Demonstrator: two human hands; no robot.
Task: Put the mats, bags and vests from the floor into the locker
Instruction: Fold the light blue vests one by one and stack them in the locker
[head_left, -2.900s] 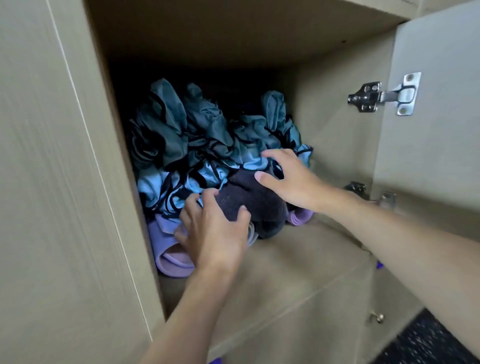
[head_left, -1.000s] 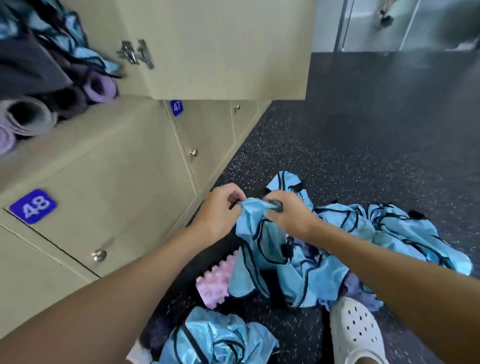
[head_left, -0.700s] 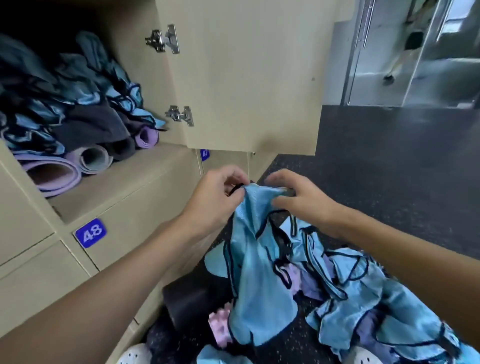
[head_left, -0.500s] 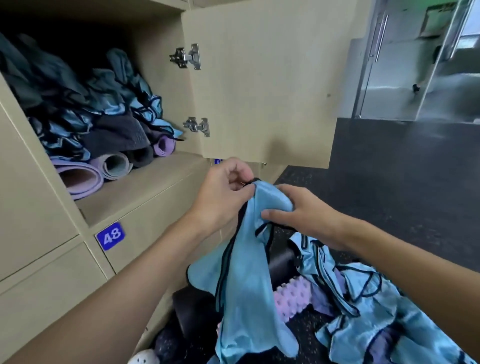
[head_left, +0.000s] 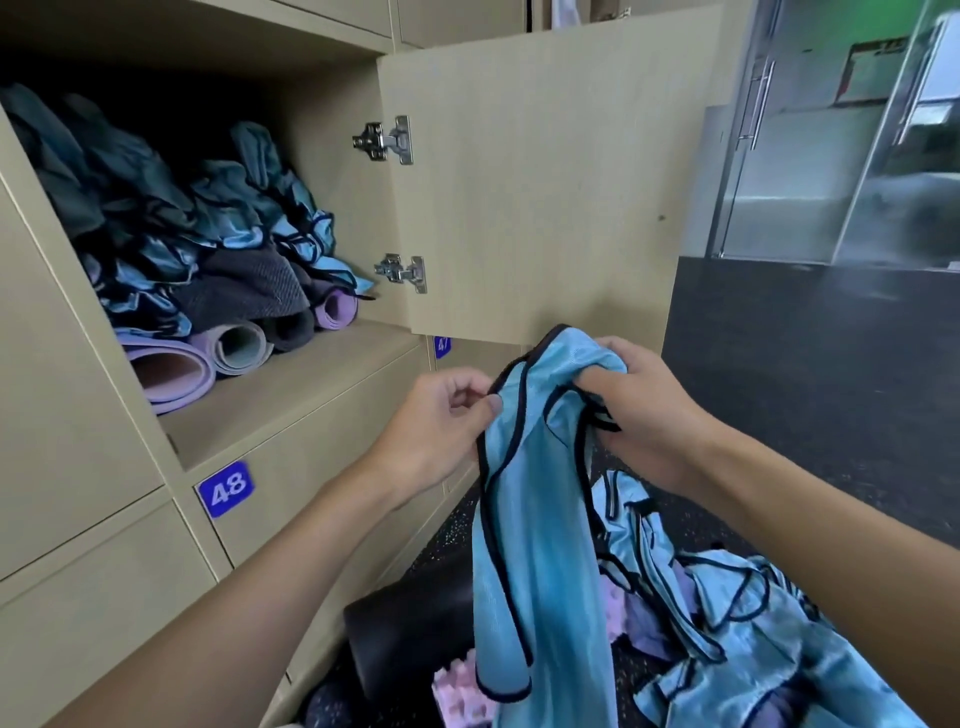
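Ctr of frame: light-blue vest (head_left: 535, 519) w/ dark trim held up in both hands, just below the open locker door (head_left: 530, 182). Left hand (head_left: 441, 421), grip clenched on the vest's edge, thumb and fingers pinching the trim. Right hand (head_left: 644, 410), grip also grasping the vest, fingers curled into the bunched top fabric. Rest of the vest hangs straight down to the btm of the frame, in front of the floor stuff.

Locker (head_left: 291, 384), upper left, is open. Inside: heap of blue vests (head_left: 218, 218) stacked to the back, dark grey cloth (head_left: 244, 291) under them, rolled mats (head_left: 171, 369) at the front left of the shelf, a smaller purple roll (head_left: 335, 309) at the right by the lower hinge (head_left: 402, 271). Upper hinge (head_left: 387, 140) above it.

Below the shelf, a shut door w/ blue tag 48 (head_left: 227, 488); tag 47 (head_left: 442, 345) half hidden under the open door's edge.

Btm right, on the dark speckled floor (head_left: 805, 389): more blue vests in a pile (head_left: 753, 623), touching the hanging one. Btm ctr: black roller (head_left: 410, 634) against the locker base, pink knobbly foam piece (head_left: 457, 696) just beside it. Upper right: glass door (head_left: 831, 156), blurred.
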